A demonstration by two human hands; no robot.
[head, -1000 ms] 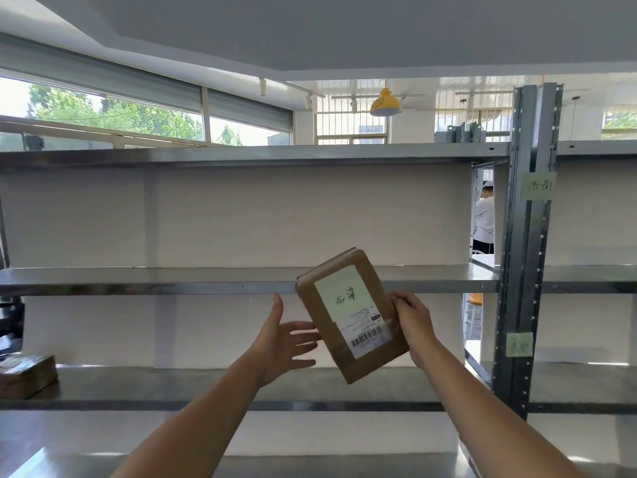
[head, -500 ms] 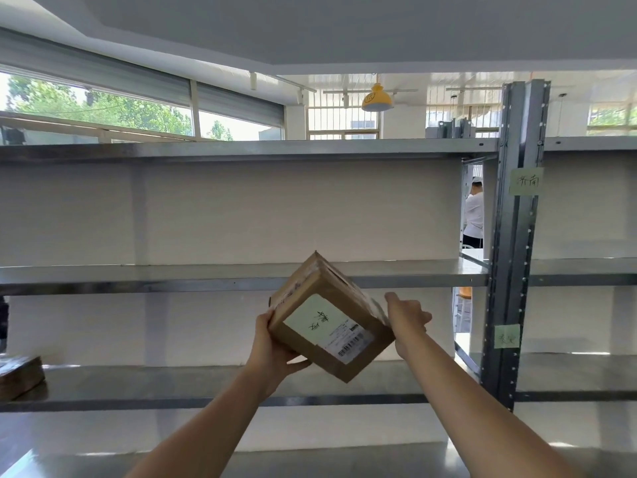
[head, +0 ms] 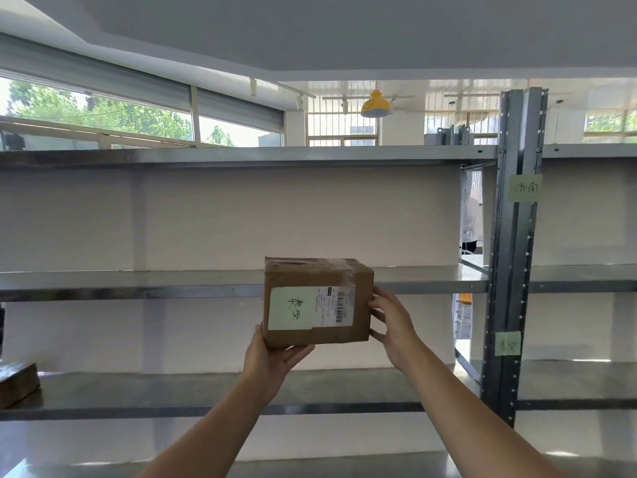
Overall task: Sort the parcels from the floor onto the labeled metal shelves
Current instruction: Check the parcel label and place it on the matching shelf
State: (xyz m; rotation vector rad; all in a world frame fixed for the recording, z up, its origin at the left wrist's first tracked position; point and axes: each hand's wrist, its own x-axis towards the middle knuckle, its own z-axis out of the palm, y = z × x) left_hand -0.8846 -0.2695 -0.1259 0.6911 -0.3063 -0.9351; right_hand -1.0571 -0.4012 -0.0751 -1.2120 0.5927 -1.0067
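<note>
The box (head: 317,301) has been rotated level, label facing the person, left hand (head: 272,357) gripping beneath, right hand (head: 393,322) clasping its right end, long axis parallel to the middle shelf (head: 138,281) directly behind.

This looks like a parcel sorting or storage room inside a bright commercial building. Long galvanised metal shelves (head: 241,282) run across the view in several tiers, carried by a perforated steel upright (head: 513,236) of the bolt-together warehouse kind. Green paper notes (head: 524,188) with handwritten destination names are stuck to that upright, one per level. A taped cardboard parcel (head: 317,301) bearing a barcode shipping label is held up before the shelves, and another brown parcel (head: 17,384) lies on a lower tier at far left. Wide windows (head: 103,112), barred panes and a yellow pendant lamp (head: 375,105) show beyond
</note>
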